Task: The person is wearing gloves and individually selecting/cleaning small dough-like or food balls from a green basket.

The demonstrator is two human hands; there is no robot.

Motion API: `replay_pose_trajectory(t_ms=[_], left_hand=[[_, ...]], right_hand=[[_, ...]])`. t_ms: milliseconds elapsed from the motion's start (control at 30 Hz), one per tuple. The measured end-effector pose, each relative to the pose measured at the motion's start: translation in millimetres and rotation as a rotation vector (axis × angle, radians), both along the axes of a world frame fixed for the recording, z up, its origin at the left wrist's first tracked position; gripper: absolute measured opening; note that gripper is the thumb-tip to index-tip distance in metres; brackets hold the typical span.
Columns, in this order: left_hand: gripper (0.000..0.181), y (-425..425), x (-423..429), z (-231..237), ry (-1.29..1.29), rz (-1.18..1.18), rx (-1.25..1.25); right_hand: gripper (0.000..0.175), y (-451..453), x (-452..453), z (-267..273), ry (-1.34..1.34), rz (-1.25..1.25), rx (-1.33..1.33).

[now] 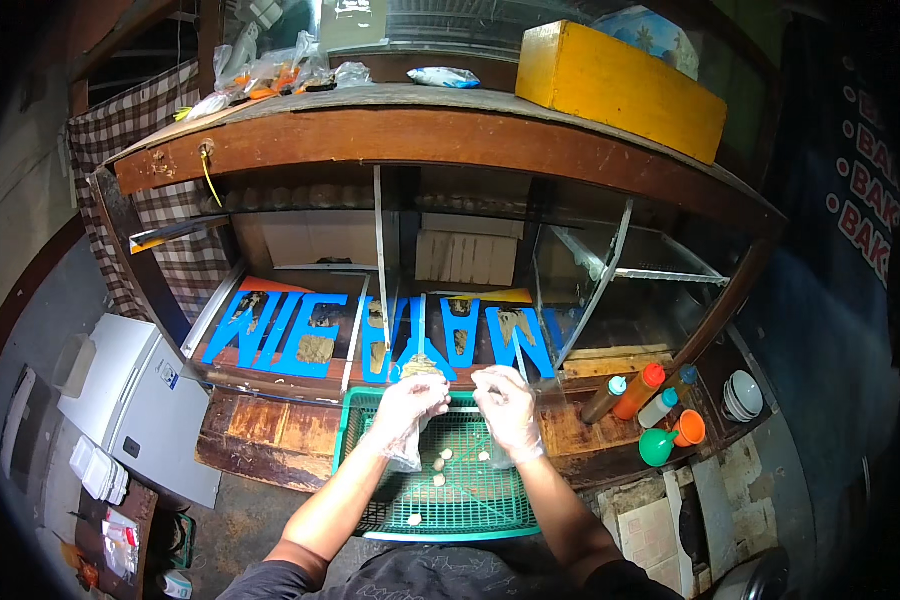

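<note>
A green plastic mesh basket (435,535) stands before me, with several small pale round lumps (439,480) scattered on its bottom. Both my hands wear clear plastic gloves and are raised over the basket's far part, apart from each other. My left hand (414,401) has its fingers bent together at the tips; whether something small is between them cannot be made out. My right hand (507,409) is curled with thumb and fingers close together, and its grip is likewise too small to read. Neither hand visibly touches the basket.
Behind the basket rises a wood-framed glass display case (450,139) with blue letters. Sauce bottles (640,391), a green funnel (658,448) and stacked bowls (742,396) stand at right. A yellow box (621,90) and plastic bags (270,75) lie on top. A white freezer (139,397) is at left.
</note>
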State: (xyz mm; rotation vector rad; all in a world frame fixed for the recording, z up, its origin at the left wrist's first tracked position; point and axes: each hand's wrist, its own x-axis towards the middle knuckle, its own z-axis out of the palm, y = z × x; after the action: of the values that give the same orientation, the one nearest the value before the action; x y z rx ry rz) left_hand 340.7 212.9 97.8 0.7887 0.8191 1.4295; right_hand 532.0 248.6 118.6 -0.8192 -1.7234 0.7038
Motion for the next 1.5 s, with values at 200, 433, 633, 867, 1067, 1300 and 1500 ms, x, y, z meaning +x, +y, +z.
replay_pose_trajectory(t_ms=[200, 433, 633, 867, 1067, 1300, 1500], left_hand=[[0.026, 25, -1, 33, 0.061, 0.025, 0.104], [0.025, 52, -3, 51, 0.195, 0.124, 0.297], [0.024, 80, -6, 73, 0.352, 0.191, 0.441], [0.024, 146, -16, 99, 0.535, 0.497, 0.64], [0.027, 186, -29, 125, 0.67, 0.61, 0.643], [0.03, 207, -29, 160, 0.86, 0.738, 0.626], [0.021, 233, -30, 161, 1.227, 0.998, 0.782]], right_hand=[[0.016, 26, -7, 32, -0.01, -0.085, 0.201], [0.016, 45, -15, 60, 0.02, -0.119, 0.275], [0.013, 84, -21, 77, -0.029, -0.145, 0.546], [0.017, 133, -34, 101, 0.043, -0.13, 0.58], [0.016, 172, -43, 120, 0.009, -0.238, 0.712], [0.014, 219, -44, 142, -0.098, -0.404, 0.748], [0.019, 259, -38, 133, -0.221, -0.415, 0.711]])
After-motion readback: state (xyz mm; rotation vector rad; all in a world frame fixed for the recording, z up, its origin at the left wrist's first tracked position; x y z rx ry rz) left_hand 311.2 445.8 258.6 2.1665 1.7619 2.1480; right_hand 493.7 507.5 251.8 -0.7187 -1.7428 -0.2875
